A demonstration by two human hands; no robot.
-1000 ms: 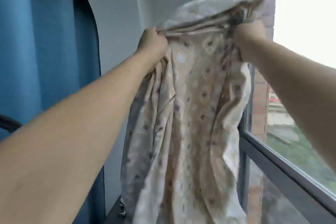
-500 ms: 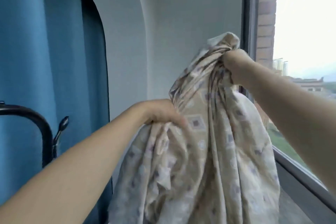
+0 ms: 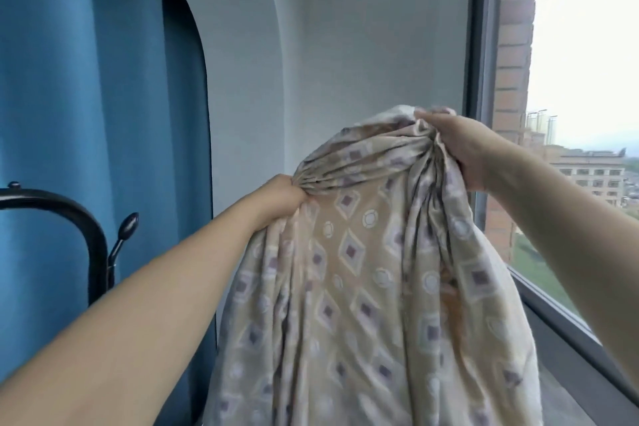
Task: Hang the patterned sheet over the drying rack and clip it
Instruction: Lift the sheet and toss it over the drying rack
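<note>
**Sheet bunched between two fists, rack off at nine o'clock**

Between the two raised arms, the patterned sheet point(image 3: 359, 280) hangs in gathered folds, its held edge slanting up from eight o'clock to two o'clock. Left hand point(image 3: 280, 195) grips a bunched wad low; right hand point(image 3: 460, 149) clutches another wad higher, nearer the window point(image 3: 587, 79). The black rail point(image 3: 69, 207), probably the drying rack, stands at nine o'clock, well apart, nearer the left hand. No clip shows.
</note>
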